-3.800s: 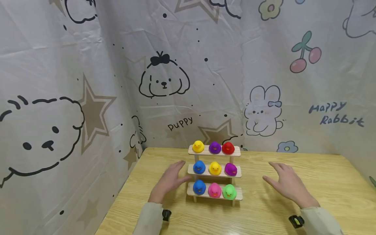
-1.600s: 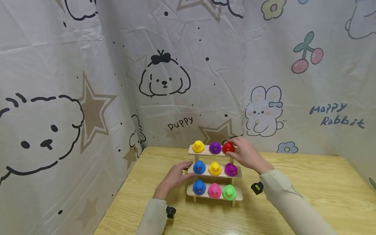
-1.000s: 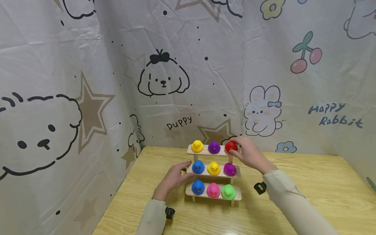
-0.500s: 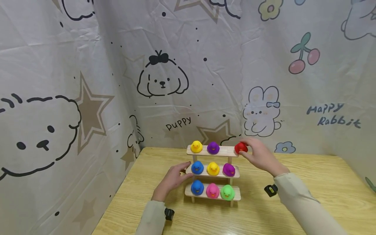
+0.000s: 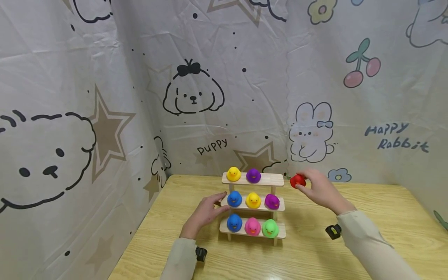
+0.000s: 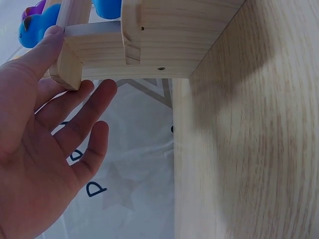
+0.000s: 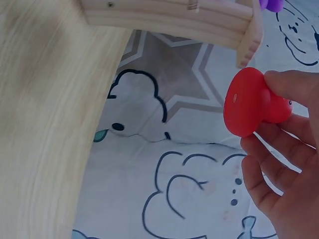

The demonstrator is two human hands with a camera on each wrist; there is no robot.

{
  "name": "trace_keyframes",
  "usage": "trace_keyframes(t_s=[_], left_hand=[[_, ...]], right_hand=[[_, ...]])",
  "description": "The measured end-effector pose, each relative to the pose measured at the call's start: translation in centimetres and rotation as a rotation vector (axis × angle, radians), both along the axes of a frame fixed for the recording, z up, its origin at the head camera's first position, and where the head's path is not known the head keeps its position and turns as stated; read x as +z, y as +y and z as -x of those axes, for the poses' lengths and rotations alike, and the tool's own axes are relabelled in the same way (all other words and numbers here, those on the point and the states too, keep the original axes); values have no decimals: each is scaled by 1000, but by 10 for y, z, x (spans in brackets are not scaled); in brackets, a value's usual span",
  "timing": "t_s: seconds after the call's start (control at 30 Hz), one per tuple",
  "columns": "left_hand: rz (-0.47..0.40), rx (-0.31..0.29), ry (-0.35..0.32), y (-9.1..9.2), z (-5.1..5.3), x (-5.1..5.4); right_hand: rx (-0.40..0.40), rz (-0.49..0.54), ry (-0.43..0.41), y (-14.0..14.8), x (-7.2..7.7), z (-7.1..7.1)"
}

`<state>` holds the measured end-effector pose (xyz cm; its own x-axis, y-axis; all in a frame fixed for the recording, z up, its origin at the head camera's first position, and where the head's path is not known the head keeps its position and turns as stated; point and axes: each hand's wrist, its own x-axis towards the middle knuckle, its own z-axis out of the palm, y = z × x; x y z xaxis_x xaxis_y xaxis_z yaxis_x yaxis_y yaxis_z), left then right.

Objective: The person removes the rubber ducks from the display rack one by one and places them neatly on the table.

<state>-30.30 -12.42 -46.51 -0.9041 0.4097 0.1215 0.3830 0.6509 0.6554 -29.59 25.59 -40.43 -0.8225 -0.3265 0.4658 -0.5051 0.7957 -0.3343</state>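
Observation:
A three-tier wooden display rack [image 5: 276, 180] stands on the table, bearing several rubber ducks. My right hand [image 5: 323, 192] pinches a red rubber duck [image 5: 298, 181] between thumb and fingers, in the air just right of the top tier. In the right wrist view, the red duck's flat base [image 7: 241, 102] faces the rack's end. My left hand [image 5: 203, 214] holds the left end of the middle tier, thumb on one side and index finger on the other. Near its fingers sits a blue duck [image 5: 234, 199]. A yellow duck [image 5: 233, 174] and a purple duck [image 5: 253, 175] share the top tier.
On the middle tier are also a yellow duck [image 5: 253, 200] and a magenta duck [image 5: 272, 202]. The bottom tier bears a blue duck [image 5: 234, 223], a pink duck [image 5: 252, 226] and a green duck [image 5: 270, 228]. A printed curtain [image 5: 259, 97] hangs behind the wooden table [image 5: 385, 217].
My right hand came in from the right, took the red duck, slid it rightward along the top tier and off its end. My left hand moved in to the rack, then stayed there.

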Motion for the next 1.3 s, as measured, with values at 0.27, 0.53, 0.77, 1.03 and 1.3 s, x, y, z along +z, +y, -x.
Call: trace_keyframes(t_s=[0.27, 0.53, 0.77, 1.03, 1.3], left_hand=[[4, -4, -4, 1, -1, 2], [7, 1, -4, 2, -1, 2], [21, 7, 3, 1, 1, 0], [21, 21, -4, 0, 1, 0], [42, 38, -18, 2, -1, 2]], right_hand=[[-14, 6, -60, 9, -14, -2], [-34, -14, -82, 16, -31, 1], [-30, -16, -178, 19, -46, 3], [-8, -2, -213, 22, -56, 4], [-5, 6, -253, 23, -64, 8]])
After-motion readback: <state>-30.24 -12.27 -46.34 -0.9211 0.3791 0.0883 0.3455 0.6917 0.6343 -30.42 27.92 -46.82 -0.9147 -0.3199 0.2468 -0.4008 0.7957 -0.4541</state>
